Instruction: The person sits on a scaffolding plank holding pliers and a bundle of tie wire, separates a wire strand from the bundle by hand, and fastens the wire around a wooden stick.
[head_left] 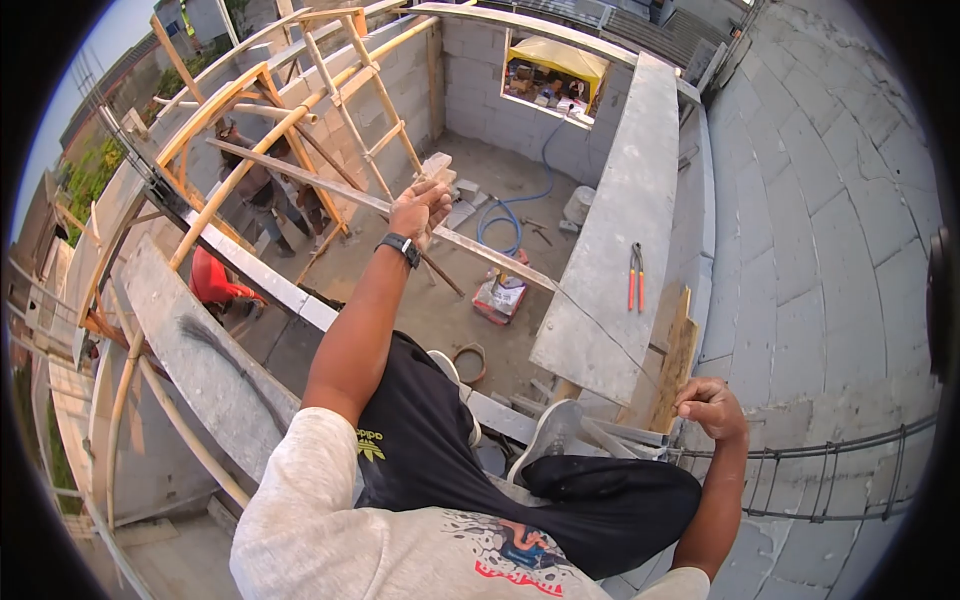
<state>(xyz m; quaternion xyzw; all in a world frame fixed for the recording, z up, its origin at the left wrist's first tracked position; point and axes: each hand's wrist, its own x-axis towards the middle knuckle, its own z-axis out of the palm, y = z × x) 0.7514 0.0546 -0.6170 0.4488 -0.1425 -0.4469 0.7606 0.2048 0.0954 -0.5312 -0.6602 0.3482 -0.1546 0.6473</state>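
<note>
My left hand (pixel 420 212), with a dark watch (pixel 402 248) on the wrist, reaches forward over the room below. Its fingers are curled closed, and a pale, jagged piece (pixel 436 167) shows at their tips; whether they grip it I cannot tell. Just below that hand passes a long narrow timber strip (pixel 490 256). At the right, my right hand (pixel 712 408) pinches the end of a thin dark wire (pixel 612 338), which runs up and left toward the strip. Beside this hand is a short wooden board (pixel 675 355). Red-handled pincers (pixel 636 277) lie on the grey plank, apart from both hands.
The long grey plank (pixel 615 200) lies along the right wall (pixel 800 240). Steel reinforcement bars (pixel 820 485) run low at right. Bamboo scaffolding and a ladder (pixel 365 95) stand at left, with people below. A blue hose (pixel 500 222) lies on the floor. Dark wires (pixel 225 350) rest on another plank.
</note>
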